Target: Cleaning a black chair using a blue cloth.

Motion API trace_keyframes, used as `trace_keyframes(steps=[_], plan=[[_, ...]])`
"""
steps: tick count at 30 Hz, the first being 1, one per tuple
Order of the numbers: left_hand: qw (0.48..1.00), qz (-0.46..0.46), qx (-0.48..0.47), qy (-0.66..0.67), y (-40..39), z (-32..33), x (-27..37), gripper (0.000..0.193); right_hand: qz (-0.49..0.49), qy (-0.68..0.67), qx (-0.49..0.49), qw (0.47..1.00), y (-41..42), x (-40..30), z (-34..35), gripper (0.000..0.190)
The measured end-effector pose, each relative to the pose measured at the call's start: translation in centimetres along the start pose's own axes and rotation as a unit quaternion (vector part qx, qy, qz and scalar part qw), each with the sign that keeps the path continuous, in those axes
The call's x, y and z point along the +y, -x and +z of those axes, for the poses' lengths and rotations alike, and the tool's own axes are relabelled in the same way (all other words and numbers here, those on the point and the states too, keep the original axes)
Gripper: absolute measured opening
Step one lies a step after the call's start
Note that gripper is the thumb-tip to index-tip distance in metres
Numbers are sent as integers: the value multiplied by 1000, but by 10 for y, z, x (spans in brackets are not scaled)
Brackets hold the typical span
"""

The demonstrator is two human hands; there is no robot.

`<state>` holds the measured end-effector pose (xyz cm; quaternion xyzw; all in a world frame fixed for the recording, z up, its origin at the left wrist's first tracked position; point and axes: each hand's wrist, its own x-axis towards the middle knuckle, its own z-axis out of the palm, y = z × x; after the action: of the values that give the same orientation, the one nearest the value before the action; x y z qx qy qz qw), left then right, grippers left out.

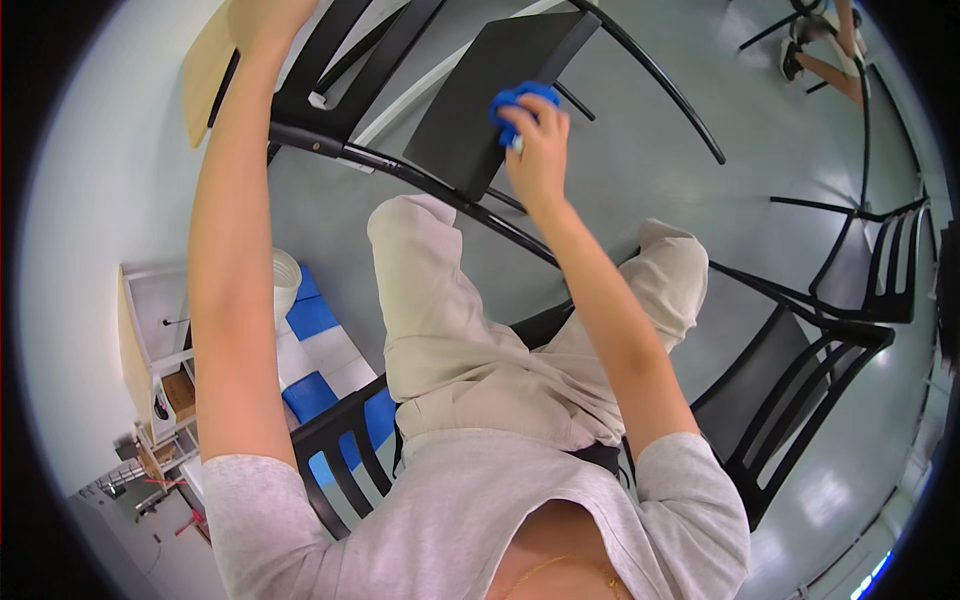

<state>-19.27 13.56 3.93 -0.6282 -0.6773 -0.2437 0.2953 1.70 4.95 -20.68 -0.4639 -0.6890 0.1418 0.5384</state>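
A black chair with a slatted back (330, 112) and dark seat (480, 90) lies tipped in front of my knees, its tubular metal legs sticking out. My right hand (541, 142) is closed on a crumpled blue cloth (517, 105), which touches the edge of the seat. Something small and whitish shows beside the fingers. My left arm reaches up to the top left, where my left hand (266, 19) is partly cut off by the picture's rim, near the chair's back and a light wooden board; its fingers cannot be seen.
Black chairs (765, 390) stand on the right. Another person's leg and arm (825, 67) show at the top right. At the left are a white ribbed bin (285, 281), blue and white floor tiles or mats (311, 315) and a shelf unit (157, 330) beside the wall.
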Motion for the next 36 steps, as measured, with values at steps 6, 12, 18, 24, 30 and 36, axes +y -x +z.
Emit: trace_keyframes(steps=[6,12,18,24,30,36], plan=[[997,-52,-60,-23,-12,12,-8,45,25,-75,-138,987,111,-37,-12,47],[998,-35,-35,-38,-15,18,-5,46,79,38,-189,978,129,-42,-52,50],[999,-21,-44,-11,-18,13,16,42,-43,-41,-136,989,67,-72,-6,53],[999,1,-52,15,-18,7,36,37,-87,-7,-141,986,48,-85,29,56],[999,7,-37,18,-21,15,38,35,-42,59,-166,984,74,-69,-2,55],[1000,4,-12,22,-20,15,41,33,-90,52,-124,987,50,-82,24,42]])
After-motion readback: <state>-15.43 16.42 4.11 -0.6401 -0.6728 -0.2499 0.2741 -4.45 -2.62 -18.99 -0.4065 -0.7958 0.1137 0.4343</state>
